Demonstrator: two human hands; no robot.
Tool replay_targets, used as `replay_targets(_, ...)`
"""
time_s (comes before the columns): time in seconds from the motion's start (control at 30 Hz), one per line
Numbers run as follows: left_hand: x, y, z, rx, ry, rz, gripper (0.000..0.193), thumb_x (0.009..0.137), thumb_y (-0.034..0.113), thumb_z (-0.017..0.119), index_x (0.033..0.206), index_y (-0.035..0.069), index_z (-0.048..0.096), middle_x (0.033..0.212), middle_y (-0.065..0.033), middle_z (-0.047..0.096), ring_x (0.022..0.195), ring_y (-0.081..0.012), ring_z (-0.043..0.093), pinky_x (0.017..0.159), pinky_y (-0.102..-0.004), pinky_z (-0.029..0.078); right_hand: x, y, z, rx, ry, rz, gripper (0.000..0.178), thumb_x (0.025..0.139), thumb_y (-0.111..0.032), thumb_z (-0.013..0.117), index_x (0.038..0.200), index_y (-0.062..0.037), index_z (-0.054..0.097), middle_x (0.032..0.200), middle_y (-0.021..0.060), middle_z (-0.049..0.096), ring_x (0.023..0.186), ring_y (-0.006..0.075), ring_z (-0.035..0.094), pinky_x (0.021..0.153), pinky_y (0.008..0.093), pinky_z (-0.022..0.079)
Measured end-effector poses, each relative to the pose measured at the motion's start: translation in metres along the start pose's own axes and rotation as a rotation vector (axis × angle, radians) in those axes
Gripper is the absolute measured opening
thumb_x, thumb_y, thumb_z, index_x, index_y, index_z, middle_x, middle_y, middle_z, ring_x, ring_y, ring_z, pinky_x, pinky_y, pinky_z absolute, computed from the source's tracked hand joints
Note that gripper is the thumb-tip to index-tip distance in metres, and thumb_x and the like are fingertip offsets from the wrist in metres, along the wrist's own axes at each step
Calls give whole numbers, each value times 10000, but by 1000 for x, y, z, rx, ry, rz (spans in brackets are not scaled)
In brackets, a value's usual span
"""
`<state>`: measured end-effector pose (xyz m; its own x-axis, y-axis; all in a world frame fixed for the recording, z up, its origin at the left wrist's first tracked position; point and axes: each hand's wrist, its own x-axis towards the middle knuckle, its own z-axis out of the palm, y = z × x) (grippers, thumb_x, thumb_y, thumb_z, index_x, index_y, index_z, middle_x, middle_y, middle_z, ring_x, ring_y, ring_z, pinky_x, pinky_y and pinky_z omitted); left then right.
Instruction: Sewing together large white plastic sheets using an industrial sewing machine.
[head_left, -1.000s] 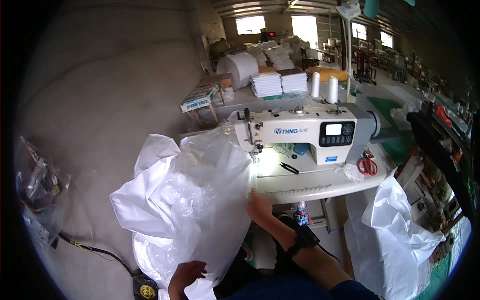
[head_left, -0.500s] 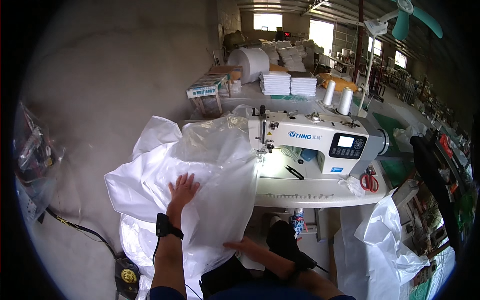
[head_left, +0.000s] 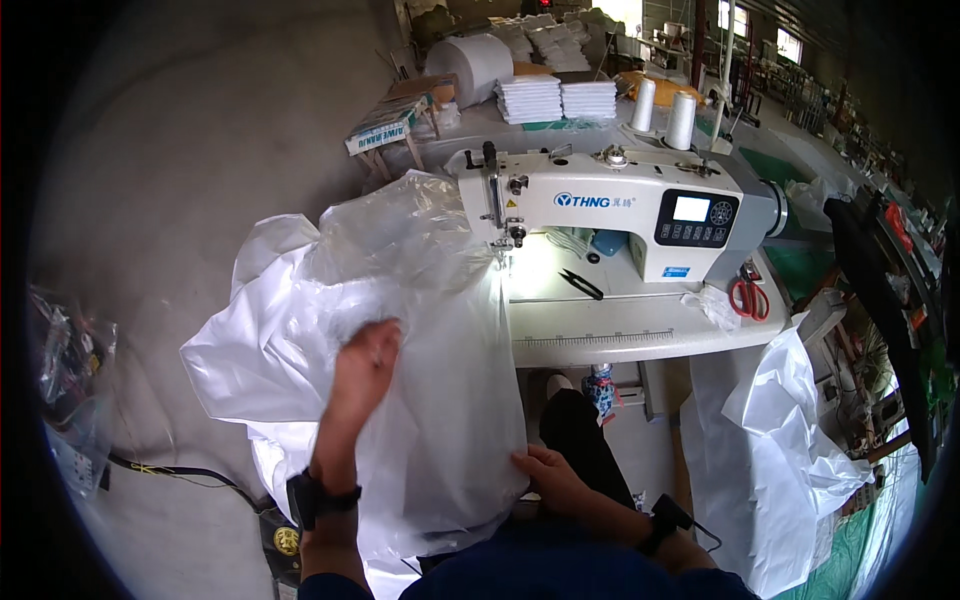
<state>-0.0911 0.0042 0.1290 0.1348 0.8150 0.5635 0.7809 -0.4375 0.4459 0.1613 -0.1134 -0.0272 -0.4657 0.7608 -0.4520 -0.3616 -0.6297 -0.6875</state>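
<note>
A large white plastic sheet (head_left: 440, 400), partly see-through, drapes from the sewing machine's table edge down over my lap. Its upper right edge runs under the needle area of the white sewing machine (head_left: 590, 205). My left hand (head_left: 370, 355) is over the middle of the sheet with its fingers curled in, a little blurred. Whether it grips any film is hidden. At the sheet's right edge, near my lap, my right hand (head_left: 550, 477) pinches the plastic between thumb and fingers. The machine's lamp lights the needle area.
Black thread snips (head_left: 581, 285) and red-handled scissors (head_left: 748, 299) lie on the machine table (head_left: 600, 345). Two white thread cones (head_left: 680, 121) stand behind the machine. More white sheeting (head_left: 750, 450) hangs at the right. A cable (head_left: 180, 468) crosses the floor at the left.
The left hand has gone from spread flat on the sheet to curled fingers. The right hand has moved right along with the sheet's edge. The view has shifted, so the machine sits higher.
</note>
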Motion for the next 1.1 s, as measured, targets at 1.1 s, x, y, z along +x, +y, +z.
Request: replay_targets(1.1, -35, 44, 132, -43, -196, 87, 314, 854, 155, 552, 1120, -11, 567, 1131, -187, 579, 1053, -342, 555, 907, -410, 456, 35, -4, 28, -918, 296, -771, 507, 895, -95, 490, 1387, -92, 366, 742, 285, 598, 661, 401, 632, 620, 434, 498)
